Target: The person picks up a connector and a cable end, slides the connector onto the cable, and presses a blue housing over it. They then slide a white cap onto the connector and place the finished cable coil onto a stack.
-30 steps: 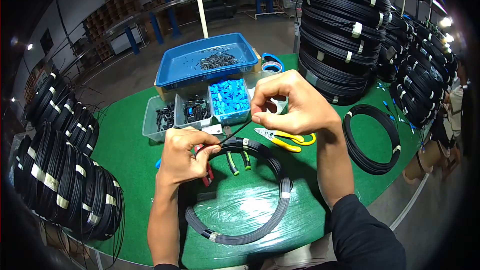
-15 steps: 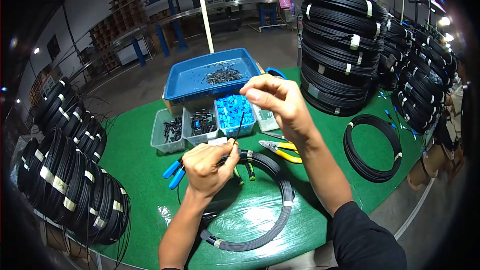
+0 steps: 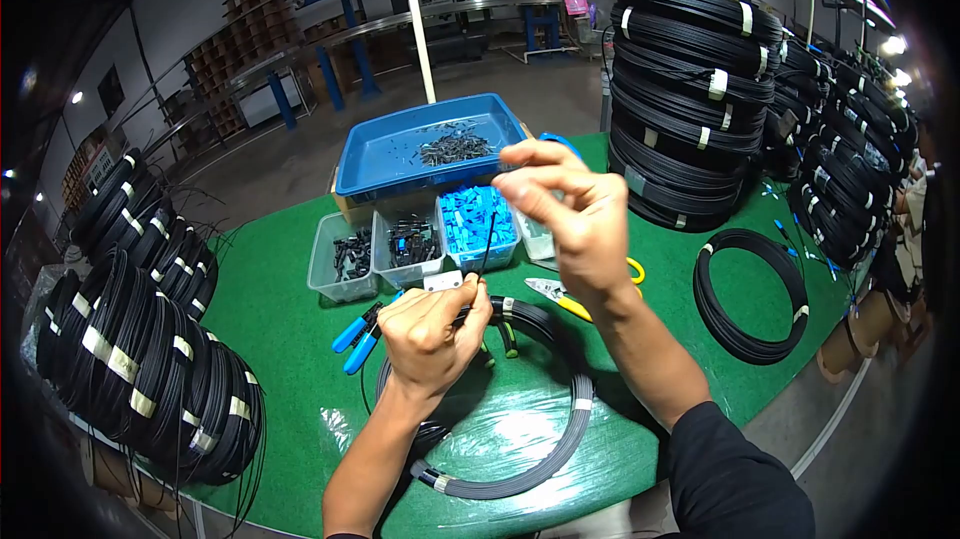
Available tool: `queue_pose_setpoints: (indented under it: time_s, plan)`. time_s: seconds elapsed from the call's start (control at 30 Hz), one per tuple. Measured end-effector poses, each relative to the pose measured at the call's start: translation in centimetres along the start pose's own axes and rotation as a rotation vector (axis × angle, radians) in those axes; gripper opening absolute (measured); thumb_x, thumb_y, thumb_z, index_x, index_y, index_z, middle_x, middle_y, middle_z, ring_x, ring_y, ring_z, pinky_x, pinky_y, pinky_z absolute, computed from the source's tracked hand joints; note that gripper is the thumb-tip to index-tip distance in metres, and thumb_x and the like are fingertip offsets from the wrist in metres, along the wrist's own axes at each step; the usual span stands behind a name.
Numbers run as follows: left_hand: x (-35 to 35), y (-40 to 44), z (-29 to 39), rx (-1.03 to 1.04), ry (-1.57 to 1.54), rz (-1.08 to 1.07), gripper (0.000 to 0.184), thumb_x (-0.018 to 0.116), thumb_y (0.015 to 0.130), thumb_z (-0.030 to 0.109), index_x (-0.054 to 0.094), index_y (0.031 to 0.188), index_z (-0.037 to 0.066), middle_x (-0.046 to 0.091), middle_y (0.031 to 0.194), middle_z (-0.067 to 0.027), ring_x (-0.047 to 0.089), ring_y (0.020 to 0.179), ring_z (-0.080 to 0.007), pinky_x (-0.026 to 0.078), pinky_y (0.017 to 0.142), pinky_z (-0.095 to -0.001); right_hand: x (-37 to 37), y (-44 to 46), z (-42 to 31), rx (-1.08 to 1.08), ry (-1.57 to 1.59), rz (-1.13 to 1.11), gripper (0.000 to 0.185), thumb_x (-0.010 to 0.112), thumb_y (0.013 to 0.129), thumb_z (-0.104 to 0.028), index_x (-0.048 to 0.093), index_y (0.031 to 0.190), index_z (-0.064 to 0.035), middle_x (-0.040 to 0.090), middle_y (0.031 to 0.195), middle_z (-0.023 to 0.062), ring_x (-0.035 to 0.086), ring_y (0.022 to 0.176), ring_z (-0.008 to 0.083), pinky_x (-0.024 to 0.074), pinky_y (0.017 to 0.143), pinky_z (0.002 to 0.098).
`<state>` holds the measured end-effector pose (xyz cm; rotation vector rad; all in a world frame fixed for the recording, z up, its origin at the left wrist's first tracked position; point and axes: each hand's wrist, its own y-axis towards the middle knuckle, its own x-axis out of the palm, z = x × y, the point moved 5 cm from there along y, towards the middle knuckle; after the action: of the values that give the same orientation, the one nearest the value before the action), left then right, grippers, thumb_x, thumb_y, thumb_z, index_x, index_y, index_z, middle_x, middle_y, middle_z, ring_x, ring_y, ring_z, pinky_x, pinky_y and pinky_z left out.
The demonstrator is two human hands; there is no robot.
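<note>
My left hand (image 3: 430,332) is closed around a thin black cable (image 3: 490,239), whose end points upward in front of the blue connector bin. To its right, my right hand (image 3: 575,214) is raised with thumb and forefinger nearly together; whether anything is between them is too small to tell. A coil of black cable (image 3: 575,419) lies on the table below both hands. Blue-handled pliers (image 3: 358,341) rest left of my left hand. Yellow-handled cutters (image 3: 560,297) lie partly behind my right wrist. A green-handled tool (image 3: 510,341) sits inside the coil.
Clear bins hold black parts (image 3: 350,257), more black parts (image 3: 412,242) and blue connectors (image 3: 477,219). Behind them stands a blue tray (image 3: 380,174) with black scraps. Cable coils are stacked at the right (image 3: 685,109) and left (image 3: 150,369); another coil (image 3: 710,294) lies at the right.
My left hand has turned, and the cable end now points upward instead of toward my right hand. My right hand has come away from it. The view has shifted slightly.
</note>
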<state>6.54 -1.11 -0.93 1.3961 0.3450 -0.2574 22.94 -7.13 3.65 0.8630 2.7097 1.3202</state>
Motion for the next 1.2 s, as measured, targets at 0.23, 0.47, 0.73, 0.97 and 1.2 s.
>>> queue_pose_setpoints:
  time_s: [0.23, 0.47, 0.73, 0.97, 1.2]
  plan:
    - [0.1, 0.0, -0.5, 0.025, -0.051, 0.061, 0.008, 0.078, 0.076, 0.002, 0.071, 0.076, 0.003, 0.068, 0.063, -0.0078, 0.063, 0.048, -0.0202, 0.044, 0.048, -0.03, -2.1, 1.4, -1.7, 0.079, 0.066, -0.043, 0.016, 0.081, 0.081, -0.009, 0.078, 0.093, 0.0013, 0.068, 0.11, 0.011, 0.065, 0.094, 0.0135, 0.0528, 0.079, 0.0257]
    - [0.2, -0.1, -0.2, 0.03, -0.038, -0.008, 0.008, 0.078, 0.076, 0.004, 0.07, 0.076, 0.004, 0.068, 0.064, -0.0075, 0.064, 0.049, -0.0204, 0.045, 0.049, -0.0306, -0.7, 0.6, 0.9, 0.158, -0.188, -0.215, 0.019, 0.084, 0.076, -0.015, 0.08, 0.091, -0.003, 0.07, 0.108, 0.0075, 0.05, 0.061, 0.0017, 0.0398, 0.054, 0.0188]
    - [0.4, -0.3, -0.7, 0.005, -0.072, -0.009, 0.007, 0.078, 0.076, 0.005, 0.071, 0.076, 0.004, 0.071, 0.068, -0.0085, 0.066, 0.052, -0.0212, 0.047, 0.051, -0.0306, -2.1, 1.3, -1.1, 0.056, 0.028, -0.035, 0.017, 0.082, 0.081, -0.01, 0.079, 0.094, -0.0001, 0.066, 0.112, 0.013, 0.064, 0.099, 0.0156, 0.0536, 0.082, 0.0259]
    - [0.5, -0.3, -0.2, -0.006, -0.086, -0.032, 0.007, 0.079, 0.075, 0.005, 0.072, 0.076, 0.003, 0.071, 0.069, -0.0099, 0.068, 0.055, -0.0218, 0.05, 0.053, -0.0313, -0.7, 0.5, 0.6, 0.167, -0.157, -0.196, 0.014, 0.084, 0.077, -0.01, 0.079, 0.087, -0.0018, 0.068, 0.107, 0.0066, 0.063, 0.082, 0.0088, 0.0484, 0.067, 0.0214]
    - [0.1, 0.1, -0.6, -0.096, -0.209, 0.022, 0.008, 0.079, 0.078, 0.002, 0.076, 0.084, -0.001, 0.074, 0.071, -0.0112, 0.071, 0.059, -0.0158, 0.053, 0.057, -0.0258, -1.7, 1.4, -0.3, 0.058, 0.04, -0.095, 0.012, 0.079, 0.084, -0.008, 0.076, 0.092, 0.001, 0.068, 0.102, 0.0087, 0.063, 0.092, 0.0136, 0.0507, 0.082, 0.0267]
